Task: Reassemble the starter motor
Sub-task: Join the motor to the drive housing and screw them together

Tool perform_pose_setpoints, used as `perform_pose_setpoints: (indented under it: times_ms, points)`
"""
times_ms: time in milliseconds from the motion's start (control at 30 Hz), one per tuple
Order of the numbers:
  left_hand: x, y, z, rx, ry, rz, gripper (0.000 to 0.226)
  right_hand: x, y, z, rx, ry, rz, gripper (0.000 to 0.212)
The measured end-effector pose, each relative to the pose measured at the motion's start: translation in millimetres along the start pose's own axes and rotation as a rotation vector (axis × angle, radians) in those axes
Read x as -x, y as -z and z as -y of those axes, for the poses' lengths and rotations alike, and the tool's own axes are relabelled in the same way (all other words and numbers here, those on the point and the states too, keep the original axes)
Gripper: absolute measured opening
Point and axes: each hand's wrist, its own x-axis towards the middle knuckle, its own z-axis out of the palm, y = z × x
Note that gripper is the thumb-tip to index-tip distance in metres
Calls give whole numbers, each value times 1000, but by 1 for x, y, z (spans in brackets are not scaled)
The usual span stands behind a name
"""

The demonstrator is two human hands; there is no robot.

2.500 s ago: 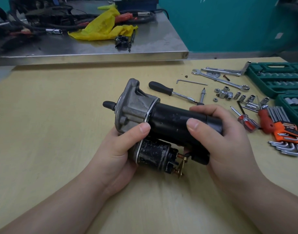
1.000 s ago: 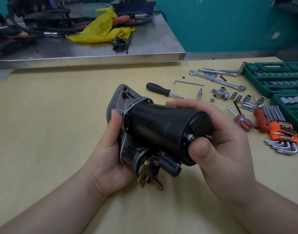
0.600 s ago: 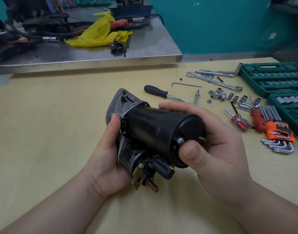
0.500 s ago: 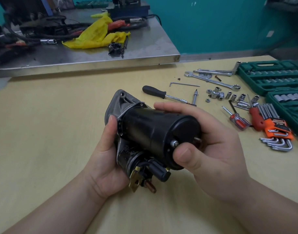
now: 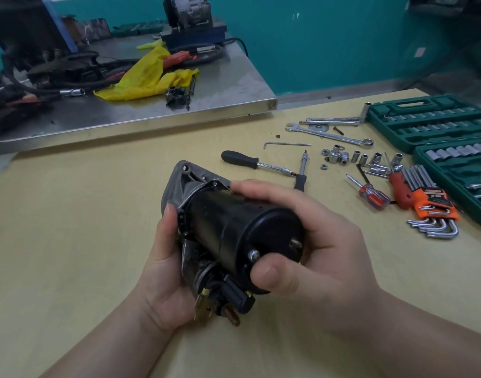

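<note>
1. The left hand [image 5: 163, 271] cups the starter motor [image 5: 234, 236] from below, fingers curled round its housing end.
2. The right hand [image 5: 324, 257] wraps the black rear end, thumb on the end cap.
3. Bare table [image 5: 70, 241] lies left of the left hand.
4. A screwdriver [image 5: 250, 162] lies beyond the right hand.

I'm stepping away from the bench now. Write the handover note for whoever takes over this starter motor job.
Left hand: grips the starter motor at the grey nose-housing end.
Right hand: grips the black body, thumb on the rear cap.
Motor is held above the wooden table, rear cap toward the camera.
Done: housing, body and solenoid sit together.
Left: two through-bolt ends show on the cap; tightness can't be judged. Screwdriver and sockets lie to the right.
</note>
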Motion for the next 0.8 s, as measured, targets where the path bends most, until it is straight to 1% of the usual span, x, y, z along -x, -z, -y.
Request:
perform_pose_setpoints:
  times_ms: [100,167,233,300,367,433,500,567,633,700,733,800]
  points:
    - [0,2,-3,-16,11,31,75,3,0,-3,74,135,17,72]
    - [2,5,-5,-30,-8,63,84,4,2,-7,57,157,21,73]
    - [2,9,-10,-27,-73,43,94,2,5,-9,-10,88,3,73]
    - [3,8,-15,-63,-133,22,95,-2,7,-11,-138,-53,-4,76]
    - [4,8,-20,-121,-202,-54,97,-6,8,-12,-252,-157,3,80]
    - [8,8,-23,-199,-264,-135,88,-8,11,-14,-282,-200,20,82]
    - [13,6,-24,-251,-300,-175,76,-7,13,-15,-285,-237,57,82]
    - [21,1,-30,-308,-314,-202,72,-6,16,-14,-287,-275,105,85]
    - [30,-7,-45,-450,-352,-240,70,-6,19,-12,-260,-310,161,88]
    - [38,-16,-63,-647,-375,-266,61,-5,21,-14,-221,-341,229,94]
    - [41,-21,-72,-754,-377,-262,61,-4,21,-16,-206,-361,260,99]
    - [48,-33,-85,-975,-358,-231,75,-2,15,-22,-177,-384,298,101]
